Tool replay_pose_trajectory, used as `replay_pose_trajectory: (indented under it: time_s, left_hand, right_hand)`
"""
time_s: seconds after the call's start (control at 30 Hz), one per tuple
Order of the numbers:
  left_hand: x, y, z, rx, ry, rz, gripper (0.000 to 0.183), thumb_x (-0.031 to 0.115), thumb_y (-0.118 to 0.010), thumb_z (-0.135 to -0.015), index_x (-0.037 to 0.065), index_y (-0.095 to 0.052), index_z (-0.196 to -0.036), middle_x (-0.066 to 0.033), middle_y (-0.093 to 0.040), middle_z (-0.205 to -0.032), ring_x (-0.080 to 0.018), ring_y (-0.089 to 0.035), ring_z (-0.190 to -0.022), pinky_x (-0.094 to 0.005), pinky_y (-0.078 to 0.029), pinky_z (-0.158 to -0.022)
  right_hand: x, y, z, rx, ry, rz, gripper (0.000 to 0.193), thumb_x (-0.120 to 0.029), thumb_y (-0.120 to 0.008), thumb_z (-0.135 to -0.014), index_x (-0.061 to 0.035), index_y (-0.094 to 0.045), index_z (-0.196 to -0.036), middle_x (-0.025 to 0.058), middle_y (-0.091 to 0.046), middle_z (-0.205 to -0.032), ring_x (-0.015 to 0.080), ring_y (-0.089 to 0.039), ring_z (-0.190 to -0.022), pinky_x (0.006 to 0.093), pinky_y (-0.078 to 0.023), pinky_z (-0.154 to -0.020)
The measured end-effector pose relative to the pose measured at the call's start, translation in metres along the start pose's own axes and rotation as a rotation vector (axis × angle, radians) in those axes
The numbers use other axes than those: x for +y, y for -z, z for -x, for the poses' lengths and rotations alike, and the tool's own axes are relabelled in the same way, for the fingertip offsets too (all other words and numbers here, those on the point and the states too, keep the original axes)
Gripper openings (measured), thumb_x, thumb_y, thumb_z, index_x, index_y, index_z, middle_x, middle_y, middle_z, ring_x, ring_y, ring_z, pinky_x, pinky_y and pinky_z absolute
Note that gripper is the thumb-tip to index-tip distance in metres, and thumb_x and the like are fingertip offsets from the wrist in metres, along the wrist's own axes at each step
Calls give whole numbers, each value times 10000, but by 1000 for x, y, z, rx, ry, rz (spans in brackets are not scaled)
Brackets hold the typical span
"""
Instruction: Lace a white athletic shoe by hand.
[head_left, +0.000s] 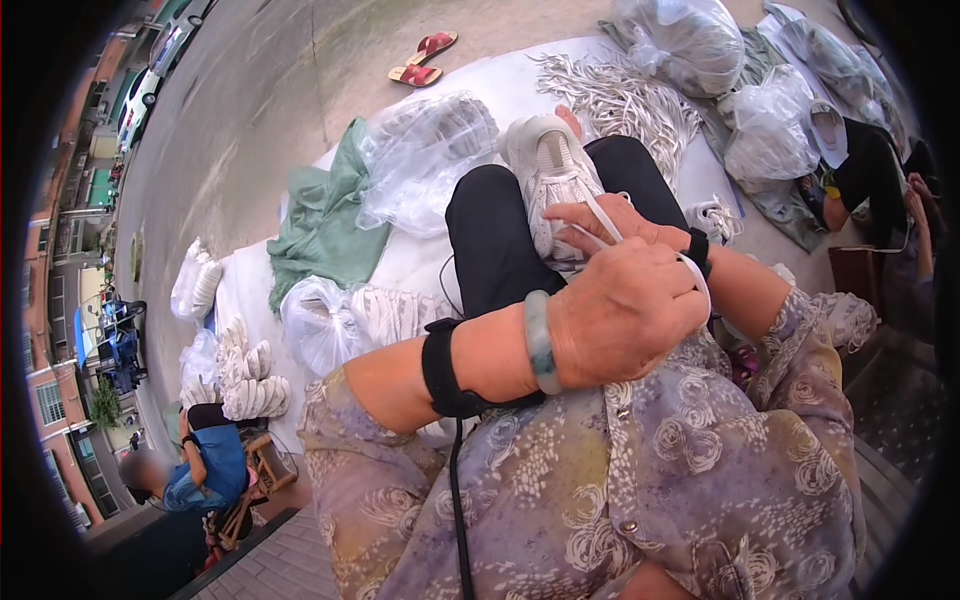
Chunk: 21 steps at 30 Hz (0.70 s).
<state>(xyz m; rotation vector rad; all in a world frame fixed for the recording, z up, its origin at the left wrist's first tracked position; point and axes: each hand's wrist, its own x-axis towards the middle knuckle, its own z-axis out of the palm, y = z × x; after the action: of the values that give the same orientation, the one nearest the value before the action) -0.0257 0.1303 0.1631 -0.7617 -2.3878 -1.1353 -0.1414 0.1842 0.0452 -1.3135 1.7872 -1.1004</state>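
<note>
A whitish sneaker (550, 165) is held between my knees, on dark trousers. My left hand (630, 310), with a jade-like bangle at its wrist, is closed around a white shoelace (604, 217). Part of the lace loops past its knuckles. Just beyond, my right hand (625, 222) has its fingers bent at the lace beside the sneaker, and it grips the lace too. The left hand partly covers the right palm and the near end of the shoe. Both my wrists cross close together over my lap.
A heap of white laces (640, 105) lies past my knees on a white sheet. Around it are plastic bags (690, 45), a green cloth (325, 230) and stacked pale shoes (250, 385). Red sandals (422, 60) stand farther off. One person (205, 465) sits at left; another works at right.
</note>
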Motion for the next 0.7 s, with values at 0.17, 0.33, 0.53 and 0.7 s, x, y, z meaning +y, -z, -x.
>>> replay_pose_trajectory:
  time_s: [0.17, 0.33, 0.53, 0.7]
  left_hand:
    - [-5, 17, 20, -118, 85, -215, 176, 41, -627, -603, 39, -524, -745, -60, -522, -774, -224, -518, -690, -321, -442, -626]
    - [-19, 30, 68, -212, 323, -181, 156, 54, -636, -661, 49, -551, -791, -92, -545, -702, -262, -561, -628, -327, -445, -545]
    - [-63, 59, 166, -83, 590, -385, 226, 48, -599, -746, 78, -560, -966, -132, -595, -695, -312, -590, -618, -363, -467, -540]
    - [-83, 92, 234, -18, 1061, -337, 117, 39, -543, -780, 48, -608, -878, -116, -587, -608, -212, -574, -511, -301, -439, -518]
  right_hand:
    - [12, 29, 36, -48, 161, 338, 159, -181, -566, -782, -92, -531, -909, 151, -593, -714, 337, -590, -690, 402, -444, -581]
    - [47, 75, 93, 151, -71, 199, 136, -171, -592, -779, -64, -515, -810, 127, -555, -636, 300, -566, -593, 354, -424, -534]
    - [105, 137, 146, 392, -338, 599, 125, -155, -563, -734, -55, -567, -809, 145, -547, -632, 306, -574, -635, 368, -431, -583]
    - [119, 146, 160, 282, -476, 681, 186, -156, -542, -697, -71, -606, -850, 123, -582, -730, 306, -570, -730, 386, -436, -672]
